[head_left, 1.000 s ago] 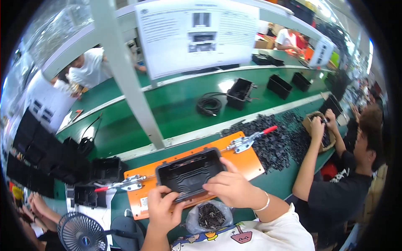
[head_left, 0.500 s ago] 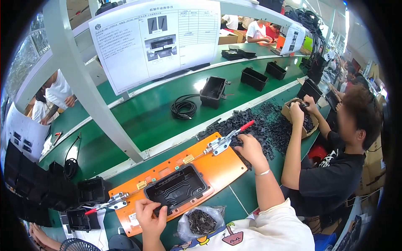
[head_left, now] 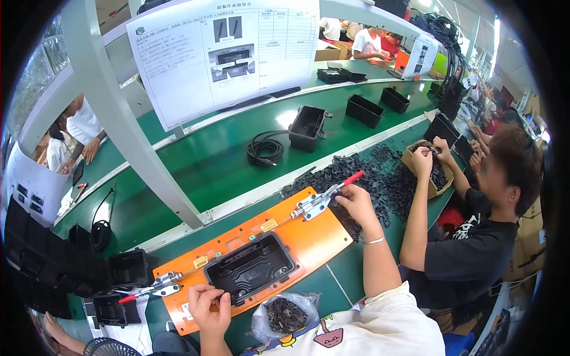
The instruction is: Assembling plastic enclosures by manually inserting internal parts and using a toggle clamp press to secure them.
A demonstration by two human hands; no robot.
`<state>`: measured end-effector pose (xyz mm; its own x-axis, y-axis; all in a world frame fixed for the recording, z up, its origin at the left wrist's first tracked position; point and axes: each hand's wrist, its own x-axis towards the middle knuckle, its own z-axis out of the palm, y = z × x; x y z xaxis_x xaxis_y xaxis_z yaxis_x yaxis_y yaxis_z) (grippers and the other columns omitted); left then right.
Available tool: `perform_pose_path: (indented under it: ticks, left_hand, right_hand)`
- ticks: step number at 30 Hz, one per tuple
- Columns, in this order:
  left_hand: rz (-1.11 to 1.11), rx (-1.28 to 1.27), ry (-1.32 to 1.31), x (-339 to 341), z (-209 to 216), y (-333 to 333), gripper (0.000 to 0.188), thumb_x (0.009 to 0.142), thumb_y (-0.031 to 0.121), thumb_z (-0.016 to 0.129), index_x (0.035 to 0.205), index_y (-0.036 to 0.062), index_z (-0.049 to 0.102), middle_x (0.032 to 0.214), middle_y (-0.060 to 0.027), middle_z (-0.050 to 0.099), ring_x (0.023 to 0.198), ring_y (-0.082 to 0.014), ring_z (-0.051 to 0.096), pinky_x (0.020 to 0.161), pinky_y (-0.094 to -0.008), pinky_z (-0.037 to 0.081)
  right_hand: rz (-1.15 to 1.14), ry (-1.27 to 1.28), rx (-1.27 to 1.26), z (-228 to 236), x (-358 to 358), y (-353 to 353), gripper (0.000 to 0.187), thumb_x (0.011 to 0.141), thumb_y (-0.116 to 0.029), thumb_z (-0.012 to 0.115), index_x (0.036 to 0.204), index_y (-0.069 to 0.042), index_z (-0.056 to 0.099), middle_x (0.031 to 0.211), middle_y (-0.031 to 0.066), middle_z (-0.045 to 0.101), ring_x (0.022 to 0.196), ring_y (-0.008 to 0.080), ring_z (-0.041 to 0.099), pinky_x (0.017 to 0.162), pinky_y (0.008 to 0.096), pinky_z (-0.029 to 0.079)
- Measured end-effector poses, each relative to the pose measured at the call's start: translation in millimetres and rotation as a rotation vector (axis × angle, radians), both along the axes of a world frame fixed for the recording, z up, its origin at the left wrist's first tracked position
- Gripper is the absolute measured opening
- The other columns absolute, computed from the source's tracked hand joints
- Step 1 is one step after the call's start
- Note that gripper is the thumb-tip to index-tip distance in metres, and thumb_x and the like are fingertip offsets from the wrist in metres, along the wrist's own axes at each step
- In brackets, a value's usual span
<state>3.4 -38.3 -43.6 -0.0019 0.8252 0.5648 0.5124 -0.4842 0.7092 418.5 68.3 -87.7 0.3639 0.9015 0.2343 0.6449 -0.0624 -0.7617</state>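
A black rectangular plastic box [head_left: 252, 267], open side up, sits in an orange fixture plate [head_left: 320, 237]. My left hand [head_left: 209, 310] is at the box's near left corner, its thumb and fingertips pinched; whatever lies between them is too small to make out. At the plate's far right end is a metal toggle clamp [head_left: 311, 205] with a red handle [head_left: 352, 178]. My right hand [head_left: 358, 207] is just below that handle, fingers bent and thumb apart, with nothing visible in it. Another toggle clamp [head_left: 166, 283] is mounted at the plate's left end.
A clear bag of small dark parts [head_left: 286, 314] stands before the plate. Loose black clips [head_left: 380, 196] are heaped beyond my right hand. More black boxes [head_left: 306, 127] and a coiled cable [head_left: 264, 151] lie on the green bench behind. A co-worker [head_left: 475, 237] sits close on the right.
My right hand has shifted slightly up, nearer the red handle, with its fingers more gathered. My left hand has moved a little left at the box corner. The view has shifted slightly.
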Motion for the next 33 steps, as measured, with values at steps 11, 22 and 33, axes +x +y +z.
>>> perform_pose_path:
  ticks: [11,22,33]
  left_hand:
    - [-0.246,-0.127,-0.172,27.9,51.7,-0.7,0.031,0.073,0.001,0.073,0.102,-0.0006,0.061,0.092,-0.0095,0.055,0.067,-0.0106,0.048,0.057,-0.0206,0.040]
    - [-0.459,-0.444,-1.062,28.2,34.5,19.8,0.017,0.090,0.001,0.060,0.105,-0.0025,0.056,0.095,-0.0075,0.060,0.078,-0.0142,0.061,0.069,-0.0261,0.052]
    - [-0.774,-0.707,-1.225,5.4,34.7,24.2,0.012,0.092,0.009,0.056,0.100,0.0029,0.050,0.096,-0.0105,0.061,0.085,-0.0204,0.063,0.081,-0.0319,0.050]
  right_hand:
    - [0.642,0.706,-0.032,95.9,-115.6,-64.3,0.022,0.079,0.005,0.069,0.100,0.002,0.064,0.091,0.0057,0.067,0.081,0.0093,0.063,0.071,0.0228,0.051]
    - [0.908,0.714,-0.086,104.1,-208.3,-58.5,0.032,0.074,-0.002,0.078,0.099,-0.002,0.056,0.087,0.0027,0.066,0.067,0.0026,0.054,0.057,0.0176,0.041]
    - [0.946,0.292,0.307,97.3,-226.6,-55.5,0.029,0.078,0.001,0.070,0.107,-0.001,0.069,0.109,0.0171,0.064,0.096,0.0247,0.065,0.084,0.0318,0.052]
